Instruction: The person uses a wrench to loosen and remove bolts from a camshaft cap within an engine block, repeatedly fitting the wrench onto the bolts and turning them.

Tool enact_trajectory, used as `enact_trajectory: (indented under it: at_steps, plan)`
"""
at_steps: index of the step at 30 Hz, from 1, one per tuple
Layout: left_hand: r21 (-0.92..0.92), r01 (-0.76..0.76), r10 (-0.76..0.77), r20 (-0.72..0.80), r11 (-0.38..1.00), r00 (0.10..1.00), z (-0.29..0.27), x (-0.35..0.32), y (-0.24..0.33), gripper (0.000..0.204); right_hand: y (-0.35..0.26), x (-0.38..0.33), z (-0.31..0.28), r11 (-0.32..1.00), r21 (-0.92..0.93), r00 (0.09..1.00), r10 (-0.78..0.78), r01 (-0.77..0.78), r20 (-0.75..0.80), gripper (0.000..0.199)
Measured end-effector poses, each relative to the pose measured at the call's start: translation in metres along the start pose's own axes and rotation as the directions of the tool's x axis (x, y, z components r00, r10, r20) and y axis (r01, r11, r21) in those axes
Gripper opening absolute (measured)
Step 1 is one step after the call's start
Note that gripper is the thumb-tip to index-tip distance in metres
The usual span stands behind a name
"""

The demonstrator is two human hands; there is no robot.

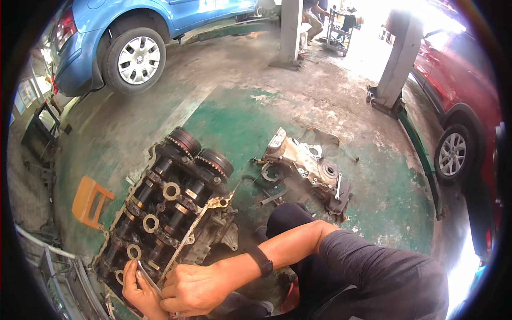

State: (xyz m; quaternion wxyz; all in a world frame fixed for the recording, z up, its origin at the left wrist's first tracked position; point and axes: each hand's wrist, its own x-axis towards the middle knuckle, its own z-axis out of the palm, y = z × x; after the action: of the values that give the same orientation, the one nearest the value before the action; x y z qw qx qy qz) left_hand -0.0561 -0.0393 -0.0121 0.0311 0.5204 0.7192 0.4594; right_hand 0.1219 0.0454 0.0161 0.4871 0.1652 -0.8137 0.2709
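A dirty engine cylinder head (165,208) with two camshaft sprockets (200,152) at its far end lies on the green floor in front of me. At its near end my left hand (140,290) grips a shiny metal wrench (146,277) set against the head. My right hand (194,288) lies over the left hand and the wrench's handle, fingers curled around it. A black band (261,260) is on my right wrist. The wrench's working end is hidden by my hands.
An engine cover casting (309,165) with loose tools (272,200) lies to the right. An orange plastic stool (90,201) stands on the left. A blue car (133,37) is parked at the back left, a red car (464,106) at right, lift posts (397,64) between.
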Motion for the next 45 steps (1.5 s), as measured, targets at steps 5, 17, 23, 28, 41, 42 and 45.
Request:
enact_trajectory:
  at_steps: [5, 17, 23, 28, 41, 42, 45]
  plan:
    - [0.113, -0.017, 0.032, -0.135, 0.993, 0.990, 0.007, -0.011, -0.063, 0.026, 0.007, 0.002, 0.006, 0.999, 0.025, 0.999, 0.041, -0.042, 0.019, 0.027]
    - [0.166, 0.005, 0.016, -0.129, 0.986, 0.991, 0.003, 0.001, 0.041, 0.026, 0.027, 0.010, -0.054, 0.588, 0.467, 0.554, 0.801, -0.660, -0.225, 0.018]
    - [-0.003, -0.059, 0.058, -0.173, 0.998, 0.983, 0.003, -0.003, 0.021, 0.031, 0.046, -0.003, -0.046, 0.489, 0.614, 0.538, 0.834, -0.619, -0.121, 0.016]
    - [-0.105, 0.045, -0.063, -0.175, 0.993, 0.982, 0.005, -0.003, 0.026, 0.032, 0.047, -0.004, -0.046, 0.481, 0.561, 0.512, 0.851, -0.674, -0.114, 0.017]
    - [-0.077, 0.040, -0.052, -0.156, 0.996, 0.986, 0.003, -0.004, 0.028, 0.034, 0.052, -0.003, -0.048, 0.409, 0.569, 0.471, 0.881, -0.714, -0.043, 0.018]
    - [-0.072, 0.037, -0.048, -0.157, 0.997, 0.986, 0.003, -0.004, 0.029, 0.033, 0.053, -0.003, -0.047, 0.397, 0.570, 0.457, 0.888, -0.720, -0.041, 0.018]
    - [-0.069, 0.045, -0.055, -0.150, 0.997, 0.987, 0.003, -0.003, 0.030, 0.032, 0.053, -0.004, -0.043, 0.391, 0.537, 0.431, 0.901, -0.748, -0.056, 0.019]
